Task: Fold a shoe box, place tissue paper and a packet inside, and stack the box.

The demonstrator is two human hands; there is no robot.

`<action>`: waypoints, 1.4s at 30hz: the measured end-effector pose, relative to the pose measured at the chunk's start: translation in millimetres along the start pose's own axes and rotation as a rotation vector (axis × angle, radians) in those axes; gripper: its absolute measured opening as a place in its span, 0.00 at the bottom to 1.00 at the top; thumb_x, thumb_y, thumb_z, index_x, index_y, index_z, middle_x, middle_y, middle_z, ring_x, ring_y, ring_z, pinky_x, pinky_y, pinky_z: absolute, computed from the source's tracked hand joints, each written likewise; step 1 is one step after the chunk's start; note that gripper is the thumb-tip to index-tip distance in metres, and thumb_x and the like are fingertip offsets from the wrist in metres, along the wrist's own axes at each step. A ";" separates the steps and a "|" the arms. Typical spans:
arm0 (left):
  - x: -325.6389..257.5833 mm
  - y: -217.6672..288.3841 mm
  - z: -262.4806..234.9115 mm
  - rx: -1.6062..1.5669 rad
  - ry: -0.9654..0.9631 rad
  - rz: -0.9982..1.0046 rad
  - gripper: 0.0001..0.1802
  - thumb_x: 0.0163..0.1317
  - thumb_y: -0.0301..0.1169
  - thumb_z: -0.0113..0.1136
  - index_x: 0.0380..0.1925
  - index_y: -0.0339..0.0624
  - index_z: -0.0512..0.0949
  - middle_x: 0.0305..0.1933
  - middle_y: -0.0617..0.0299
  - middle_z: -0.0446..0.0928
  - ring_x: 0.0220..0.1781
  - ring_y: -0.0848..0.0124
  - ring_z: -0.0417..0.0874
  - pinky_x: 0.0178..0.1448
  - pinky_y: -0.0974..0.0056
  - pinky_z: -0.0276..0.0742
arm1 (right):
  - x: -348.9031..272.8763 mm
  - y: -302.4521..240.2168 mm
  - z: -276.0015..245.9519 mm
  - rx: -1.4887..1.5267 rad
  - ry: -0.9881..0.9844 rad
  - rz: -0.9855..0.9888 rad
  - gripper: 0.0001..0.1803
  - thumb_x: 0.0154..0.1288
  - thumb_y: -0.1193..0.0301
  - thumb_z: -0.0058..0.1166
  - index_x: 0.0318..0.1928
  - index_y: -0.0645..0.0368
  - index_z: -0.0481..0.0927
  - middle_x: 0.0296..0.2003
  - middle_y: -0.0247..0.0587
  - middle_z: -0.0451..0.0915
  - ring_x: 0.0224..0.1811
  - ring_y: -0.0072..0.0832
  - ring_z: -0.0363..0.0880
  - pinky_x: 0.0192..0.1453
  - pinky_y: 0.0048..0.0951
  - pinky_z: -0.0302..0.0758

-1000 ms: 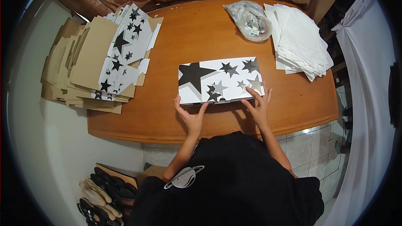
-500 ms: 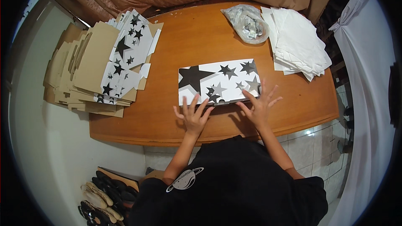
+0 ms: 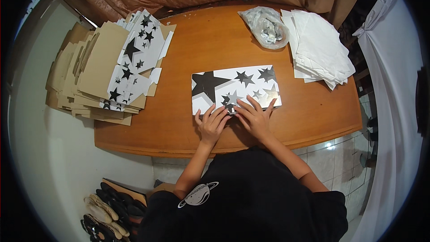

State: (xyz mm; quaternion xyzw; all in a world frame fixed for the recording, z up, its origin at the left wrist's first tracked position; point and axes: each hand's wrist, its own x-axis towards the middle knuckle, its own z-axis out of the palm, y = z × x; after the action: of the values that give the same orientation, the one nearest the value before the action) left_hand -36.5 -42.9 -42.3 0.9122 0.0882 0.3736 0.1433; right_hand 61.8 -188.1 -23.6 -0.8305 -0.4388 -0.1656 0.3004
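A closed white cardboard box printed with black and grey stars lies flat on the wooden table in front of me. My left hand touches its near edge left of the middle, fingers stretched out and slightly apart. Just to the right, my right hand rests over the same edge with spread fingers, some of them on the lid. The two hands nearly meet around a small pale spot on the near edge, too small to make out. Both thumbs are low at the front side, which is mostly hidden.
Flat cardboard pieces and star-printed sheets are stacked at the table's left. A clear plastic bag with small silvery pieces sits at the back right, beside a pile of white paper. Several shoes stand at lower left.
My right hand has moved left along the box's near edge, close to my left hand. The left hand has shifted slightly right. The box stays almost in place.
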 end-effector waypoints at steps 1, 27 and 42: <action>0.9 -0.8 0.4 0.012 0.017 0.009 0.12 0.48 0.36 0.67 0.35 0.53 0.82 0.41 0.74 0.79 0.54 0.69 0.73 0.66 0.54 0.43 | -0.1 0.4 0.6 0.001 -0.002 0.001 0.14 0.54 0.61 0.58 0.43 0.39 0.81 0.50 0.17 0.75 0.60 0.27 0.65 0.61 0.70 0.19; 4.1 7.9 8.3 -0.021 0.029 -0.114 0.07 0.48 0.35 0.66 0.28 0.53 0.81 0.36 0.73 0.79 0.49 0.71 0.75 0.62 0.56 0.46 | 0.0 9.0 17.1 -0.029 0.157 -0.017 0.15 0.51 0.63 0.60 0.42 0.37 0.81 0.42 0.14 0.79 0.40 0.16 0.73 0.58 0.41 0.45; 94.8 -73.2 -21.5 0.101 -0.697 -0.013 0.26 0.67 0.47 0.33 0.63 0.52 0.60 0.70 0.63 0.50 0.71 0.60 0.49 0.68 0.38 0.39 | -1.4 10.6 6.8 0.024 0.038 -0.068 0.11 0.59 0.61 0.52 0.42 0.43 0.81 0.47 0.20 0.77 0.43 0.19 0.71 0.58 0.41 0.44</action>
State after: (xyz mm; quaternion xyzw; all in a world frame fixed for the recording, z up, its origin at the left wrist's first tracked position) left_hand 11.3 55.9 10.6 0.9902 0.0584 0.0341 0.1219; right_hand 69.9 -189.2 -33.4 -0.8080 -0.4631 -0.1863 0.3130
